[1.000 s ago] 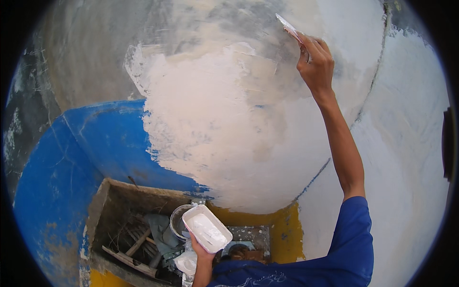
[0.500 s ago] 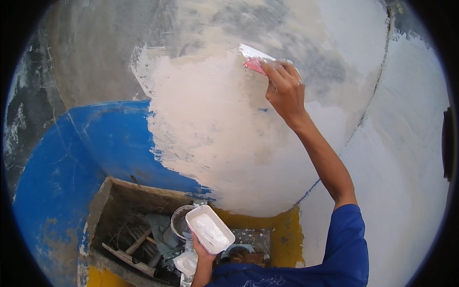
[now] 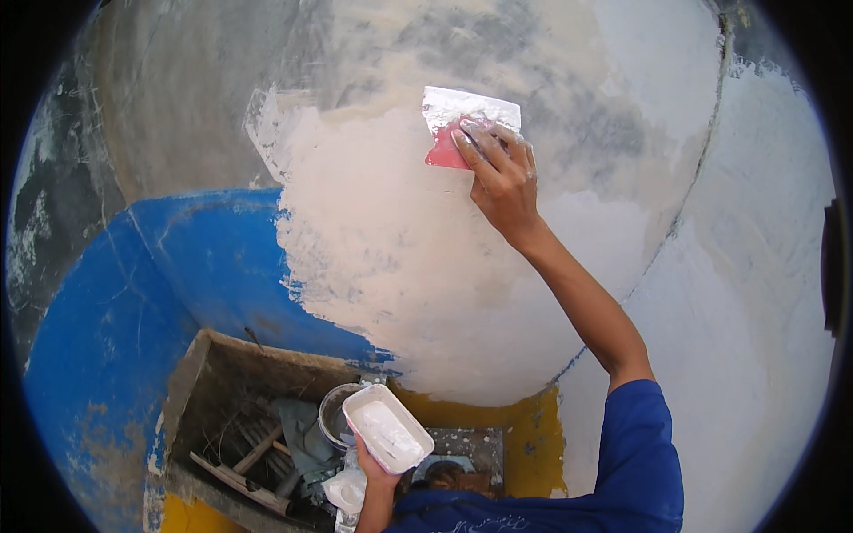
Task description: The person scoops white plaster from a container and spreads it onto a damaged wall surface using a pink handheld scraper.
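My right hand [image 3: 504, 173], fingers smeared white, grips a putty knife [image 3: 451, 147] with a red body and a wide, pale blade. Its blade lies against or very close to the wall [image 3: 382, 222], where a cream-white coat covers grey plaster and part of the blue paint. Low in front of me, my left hand [image 3: 379, 469] holds a white rectangular tub [image 3: 404, 451] from beneath and the side. White paste [image 3: 384, 417] lies inside the tub. The left fingers are partly hidden under it.
Below the wall stands a concrete trough [image 3: 191, 373] with wood pieces [image 3: 240, 480] and a grey-green cloth [image 3: 302, 440] in it. A round bucket [image 3: 332, 416] and a white plastic bag [image 3: 345, 489] are beside the tub. A cracked corner [image 3: 689, 191] runs down the right.
My right hand has moved left and slightly down with the putty knife, whose flat face now shows more fully. The tub in my left hand has barely shifted.
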`<state>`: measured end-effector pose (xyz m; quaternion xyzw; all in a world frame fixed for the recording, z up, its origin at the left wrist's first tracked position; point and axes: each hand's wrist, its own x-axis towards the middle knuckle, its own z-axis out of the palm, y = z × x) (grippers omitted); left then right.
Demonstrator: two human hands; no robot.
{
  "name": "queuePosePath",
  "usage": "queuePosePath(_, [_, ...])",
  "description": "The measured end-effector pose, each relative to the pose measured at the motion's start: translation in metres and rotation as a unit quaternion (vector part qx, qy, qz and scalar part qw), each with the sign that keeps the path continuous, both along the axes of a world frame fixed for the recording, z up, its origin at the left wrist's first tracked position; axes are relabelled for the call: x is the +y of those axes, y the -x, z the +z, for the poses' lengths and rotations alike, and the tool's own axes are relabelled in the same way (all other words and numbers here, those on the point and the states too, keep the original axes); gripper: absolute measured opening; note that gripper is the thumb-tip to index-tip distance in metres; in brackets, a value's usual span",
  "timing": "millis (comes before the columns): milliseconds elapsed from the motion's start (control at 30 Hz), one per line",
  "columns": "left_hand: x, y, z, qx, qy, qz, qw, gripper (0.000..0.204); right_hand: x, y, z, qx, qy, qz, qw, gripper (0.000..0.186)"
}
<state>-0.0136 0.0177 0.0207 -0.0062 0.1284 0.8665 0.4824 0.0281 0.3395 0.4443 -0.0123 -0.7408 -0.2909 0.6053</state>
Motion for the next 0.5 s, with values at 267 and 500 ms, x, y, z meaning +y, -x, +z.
queuePosePath(267, [-0.006,0.004,0.004,0.006,0.003,0.015,1.0,0.071,-0.016,0.009,-0.041,-0.1,0.04,-0.045,0.993,0.041])
queuePosePath(500, [-0.008,0.0,0.003,-0.019,-0.01,0.015,1.0,0.071,0.015,-0.048,0.097,0.101,-0.003,-0.074,0.992,0.038])
